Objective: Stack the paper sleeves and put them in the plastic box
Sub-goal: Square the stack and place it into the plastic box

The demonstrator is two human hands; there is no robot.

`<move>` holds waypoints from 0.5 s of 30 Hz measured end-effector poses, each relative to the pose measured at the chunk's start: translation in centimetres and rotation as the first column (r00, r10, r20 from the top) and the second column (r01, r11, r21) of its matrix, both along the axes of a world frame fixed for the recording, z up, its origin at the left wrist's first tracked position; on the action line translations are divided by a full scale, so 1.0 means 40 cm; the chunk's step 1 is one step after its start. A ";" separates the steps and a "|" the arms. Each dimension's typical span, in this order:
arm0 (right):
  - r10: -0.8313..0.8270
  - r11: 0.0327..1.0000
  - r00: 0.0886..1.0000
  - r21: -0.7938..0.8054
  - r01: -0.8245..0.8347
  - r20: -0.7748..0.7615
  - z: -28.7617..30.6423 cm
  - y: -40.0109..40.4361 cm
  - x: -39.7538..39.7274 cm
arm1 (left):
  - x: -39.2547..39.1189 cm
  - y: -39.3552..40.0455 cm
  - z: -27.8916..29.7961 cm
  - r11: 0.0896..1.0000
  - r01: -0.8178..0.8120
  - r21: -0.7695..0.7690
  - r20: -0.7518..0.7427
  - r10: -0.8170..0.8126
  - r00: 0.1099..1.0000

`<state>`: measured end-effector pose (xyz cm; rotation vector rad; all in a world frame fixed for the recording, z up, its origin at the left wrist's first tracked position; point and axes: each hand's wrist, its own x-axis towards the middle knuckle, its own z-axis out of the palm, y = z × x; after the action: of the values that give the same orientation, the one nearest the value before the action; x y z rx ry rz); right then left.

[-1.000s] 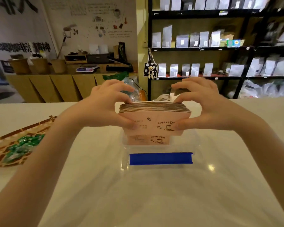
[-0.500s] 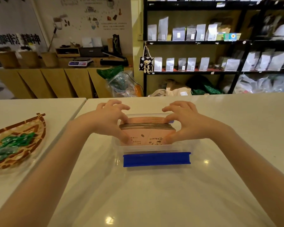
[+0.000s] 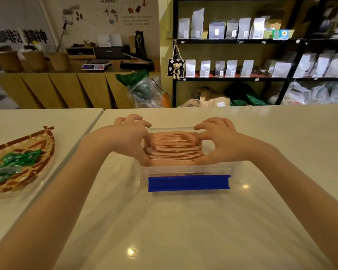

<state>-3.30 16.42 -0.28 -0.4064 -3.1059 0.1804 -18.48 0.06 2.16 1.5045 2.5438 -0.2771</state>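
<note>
Lower than half a second ago, the stack of paper sleeves (image 3: 173,148) now sits down inside the plastic box (image 3: 189,168), where before its printed faces stood clear above the near wall. I see only the top edges of the pink sleeves, packed in a tight bowed row, with a second group lying behind them toward the far wall. My left hand (image 3: 125,137) presses against the left end of the stack, thumb down at the near corner and fingers curled over the top. My right hand (image 3: 220,141) mirrors it at the right end, thumb low, fingertips resting on the upper edges. Both grips are closed on the sleeves, squeezing them from either side.

That clear box stands on the white desk (image 3: 174,221), straight ahead of me, with its blue clasp (image 3: 188,183) across the near wall facing me. Off to my left, on the neighbouring desk surface, a woven tray (image 3: 39,152) holds green wrapped pieces (image 3: 14,162), well apart from the box. Beyond the desk, black shelving (image 3: 232,40) carries rows of pale pouches.
</note>
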 end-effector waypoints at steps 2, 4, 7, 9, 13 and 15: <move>-0.011 1.000 1.000 -0.020 0.011 0.003 0.004 -0.003 0.000 | 0.002 -0.002 0.004 1.000 -0.002 -0.008 0.001 0.002 1.000; -0.020 0.999 1.000 -0.040 0.020 -0.010 0.012 -0.006 0.004 | 0.005 -0.003 0.005 1.000 -0.001 -0.018 0.005 0.002 1.000; -0.029 0.998 0.998 -0.051 0.026 -0.048 0.028 -0.009 0.011 | 0.007 -0.006 0.011 1.000 -0.002 -0.020 0.010 0.002 1.000; -0.030 0.998 0.997 -0.049 0.026 -0.073 0.038 -0.008 0.014 | 0.006 -0.009 0.019 1.000 -0.001 -0.009 0.011 0.001 1.000; -0.041 0.999 0.995 -0.031 0.038 -0.088 0.045 -0.006 0.019 | 0.007 -0.011 0.026 1.000 -0.002 0.023 0.005 0.002 1.000; -0.042 0.999 0.996 -0.019 0.041 -0.073 0.042 -0.007 0.019 | 0.006 -0.011 0.024 0.999 -0.008 0.039 0.008 0.007 1.000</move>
<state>-2.54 16.15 1.41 -0.4538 -3.0236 0.2168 -18.23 -0.37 3.10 1.5062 2.5629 -0.2215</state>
